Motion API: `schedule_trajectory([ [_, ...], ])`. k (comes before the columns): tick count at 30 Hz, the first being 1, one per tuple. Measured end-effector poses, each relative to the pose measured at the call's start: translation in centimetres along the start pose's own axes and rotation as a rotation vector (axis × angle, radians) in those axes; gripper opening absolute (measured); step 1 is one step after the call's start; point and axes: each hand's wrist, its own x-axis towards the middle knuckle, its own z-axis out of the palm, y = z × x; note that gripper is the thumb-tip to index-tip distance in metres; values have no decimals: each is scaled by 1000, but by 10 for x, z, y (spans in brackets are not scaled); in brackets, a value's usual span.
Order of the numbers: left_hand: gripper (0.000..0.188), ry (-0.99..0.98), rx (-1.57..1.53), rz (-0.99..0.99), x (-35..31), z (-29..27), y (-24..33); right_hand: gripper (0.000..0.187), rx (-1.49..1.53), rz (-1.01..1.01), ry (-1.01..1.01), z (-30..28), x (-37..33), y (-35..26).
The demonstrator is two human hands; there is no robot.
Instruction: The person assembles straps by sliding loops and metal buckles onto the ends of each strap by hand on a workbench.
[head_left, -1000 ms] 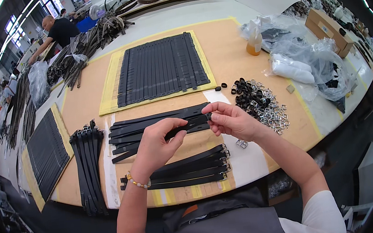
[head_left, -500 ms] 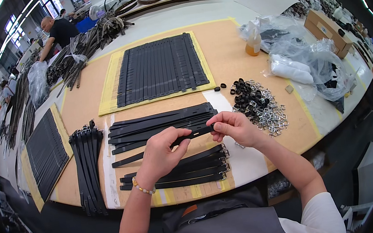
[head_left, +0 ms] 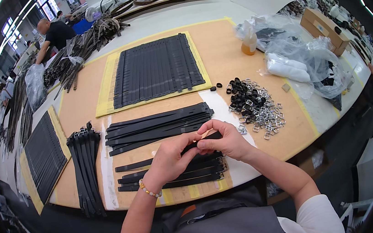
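Both my hands meet over the near middle of the table, gripping one black belt strap (head_left: pixel 133 166). My left hand (head_left: pixel 172 157), with a beaded bracelet at its wrist, pinches it between thumb and fingers; the strap's tail sticks out to the left. My right hand (head_left: pixel 226 143) has its fingertips against the left ones, closed round the strap's right end, which looks bent over; fingers hide most of it. Just beyond lies a stack of black straps (head_left: pixel 157 124). Partly under my hands lie straps with metal buckles (head_left: pixel 192 171).
Metal buckles (head_left: pixel 271 116) and black loops (head_left: pixel 241 96) are heaped at right. Boards with rows of straps lie at the back (head_left: pixel 158 67) and left (head_left: pixel 46 155). Buckled straps (head_left: pixel 86 167) hang over the front edge. A bottle of amber liquid (head_left: pixel 248 47) stands near plastic bags (head_left: pixel 287 68).
My right hand has moved left and slightly down to meet my left hand. The strap's right end, stretched out before, now looks bent between my fingers.
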Motion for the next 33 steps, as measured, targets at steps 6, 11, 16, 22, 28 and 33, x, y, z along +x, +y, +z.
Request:
schedule_trajectory([
  [6, 30, 45, -7, -176, -6, -5, 6, 21, -599, -250, 202, -44, 5, -33],
  [11, 30, 52, -12, -125, -12, -7, -3, 13, -982, -108, 79, -88, 5, -65],
  [16, 26, 23, 44, -108, -10, -3, -3, 10, -1209, -33, -192, -91, 15, -58],
  [22, 24, 26, -11, -220, -11, -3, -3, 13, -1316, -6, -338, -93, 30, -56],
  [28, 20, 47, 11, -183, -11, 2, -4, 13, -1450, -46, -376, -86, 29, -48],
  [33, 20, 20, 19, -181, -11, 0, -3, 11, -1143, 74, -303, -75, 18, -55],
])
